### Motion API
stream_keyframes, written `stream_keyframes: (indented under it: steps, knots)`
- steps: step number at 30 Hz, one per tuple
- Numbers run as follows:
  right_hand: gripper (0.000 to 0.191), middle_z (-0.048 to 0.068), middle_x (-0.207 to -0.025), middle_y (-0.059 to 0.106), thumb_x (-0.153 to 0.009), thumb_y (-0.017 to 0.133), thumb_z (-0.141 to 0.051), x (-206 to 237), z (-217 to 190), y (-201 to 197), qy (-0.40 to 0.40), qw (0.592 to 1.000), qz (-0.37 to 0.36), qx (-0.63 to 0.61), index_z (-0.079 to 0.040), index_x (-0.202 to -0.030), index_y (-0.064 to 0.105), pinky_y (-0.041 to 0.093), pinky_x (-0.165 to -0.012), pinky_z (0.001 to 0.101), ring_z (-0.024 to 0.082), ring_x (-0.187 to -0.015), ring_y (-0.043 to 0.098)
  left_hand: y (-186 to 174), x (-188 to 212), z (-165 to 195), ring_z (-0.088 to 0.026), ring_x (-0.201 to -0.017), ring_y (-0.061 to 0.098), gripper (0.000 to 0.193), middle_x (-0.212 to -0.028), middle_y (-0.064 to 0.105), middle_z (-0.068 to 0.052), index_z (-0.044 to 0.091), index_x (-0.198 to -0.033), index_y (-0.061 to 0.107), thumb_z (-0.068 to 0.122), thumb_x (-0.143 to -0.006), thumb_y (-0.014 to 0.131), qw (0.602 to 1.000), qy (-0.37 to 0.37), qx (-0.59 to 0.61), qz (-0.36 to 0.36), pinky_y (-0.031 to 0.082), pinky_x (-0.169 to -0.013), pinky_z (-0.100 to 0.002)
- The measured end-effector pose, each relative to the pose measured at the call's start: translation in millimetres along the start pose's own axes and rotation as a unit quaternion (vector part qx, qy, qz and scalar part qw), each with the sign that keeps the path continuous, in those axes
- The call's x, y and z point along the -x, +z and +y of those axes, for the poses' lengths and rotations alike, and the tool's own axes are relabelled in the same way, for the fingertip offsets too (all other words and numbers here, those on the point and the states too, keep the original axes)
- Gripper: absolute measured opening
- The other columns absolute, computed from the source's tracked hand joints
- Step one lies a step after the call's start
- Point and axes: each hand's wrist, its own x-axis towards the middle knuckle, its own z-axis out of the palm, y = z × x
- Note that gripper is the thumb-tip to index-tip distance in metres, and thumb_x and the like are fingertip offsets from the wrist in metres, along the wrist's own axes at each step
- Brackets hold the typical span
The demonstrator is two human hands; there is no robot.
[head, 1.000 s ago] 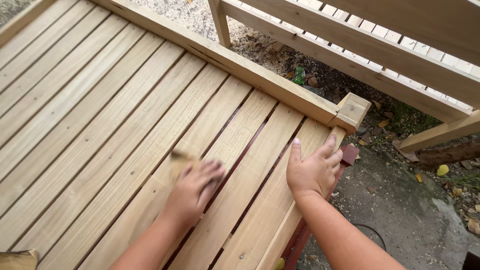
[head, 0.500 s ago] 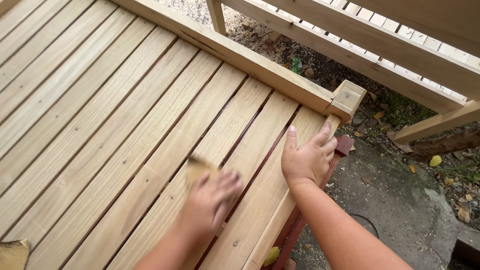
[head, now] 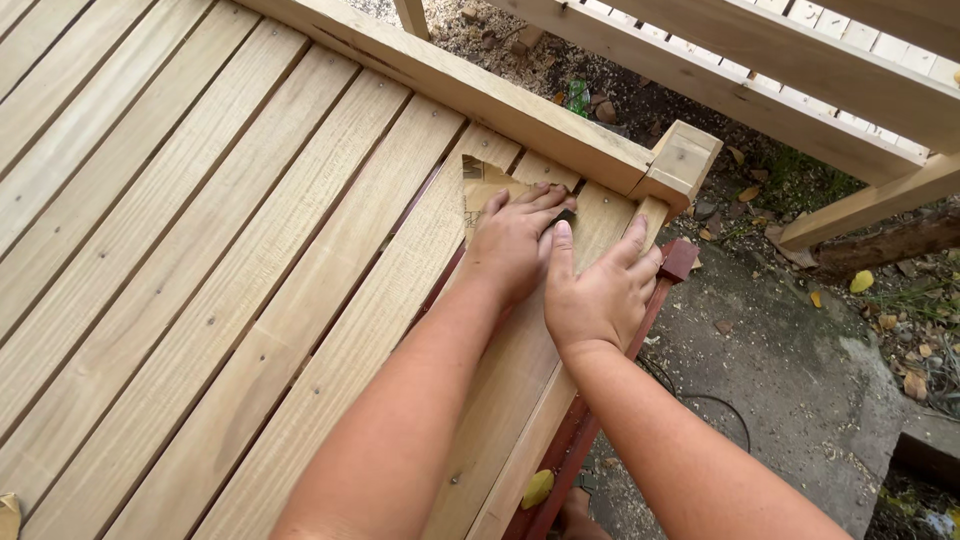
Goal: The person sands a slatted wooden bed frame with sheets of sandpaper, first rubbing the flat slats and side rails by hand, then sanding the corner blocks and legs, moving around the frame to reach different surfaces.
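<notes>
Sanding step: left hand fingers pressed flat on sandpaper sheet; right hand fingers spread, bracing slat. Next: stroke along grain.

Outdoors, daylight, soft and even. Pale wooden slats run diagonally across most of the view, screw heads showing, dark gaps between. A thick wooden rail borders them at the top, ending in a square post. A reddish frame sits under the slat ends. Beyond lies a slatted wooden fence. Bare grey ground at right, with scattered dry leaves, stones and a thin black cable.
</notes>
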Motion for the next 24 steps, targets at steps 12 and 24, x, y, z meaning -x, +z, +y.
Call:
stream_keyframes:
  steps: [12, 24]
  knots:
    - [0.105, 0.037, -0.160, 0.016, -0.092, 0.048, -0.077, 5, -11, -15, 0.045, 0.995, -0.083, -0.039, -0.008, -0.163, 0.012, 0.028, -0.111, 0.0632, 0.052, -0.148, 0.024, -28, 339, 2, -0.012, -0.144, 0.047, 0.042, -0.152, 0.059, 0.005, 0.029, -0.141, 0.065, 0.035, -0.100, 0.060, 0.989, 0.096, -0.078, -0.084, 0.022, -0.121, -0.048]
    - [0.102, 0.032, -0.161, 0.022, -0.090, 0.046, -0.075, 5, 0, -5, 0.044, 0.988, -0.055, -0.138, -0.009, -0.163, 0.022, 0.027, -0.116, 0.0545, 0.050, -0.144, 0.031, 1, 43, 32, -0.020, -0.139, 0.050, 0.047, -0.149, 0.057, -0.004, 0.016, -0.138, 0.063, 0.022, -0.091, 0.062, 0.994, 0.078, 0.042, -0.066, 0.028, -0.116, -0.053]
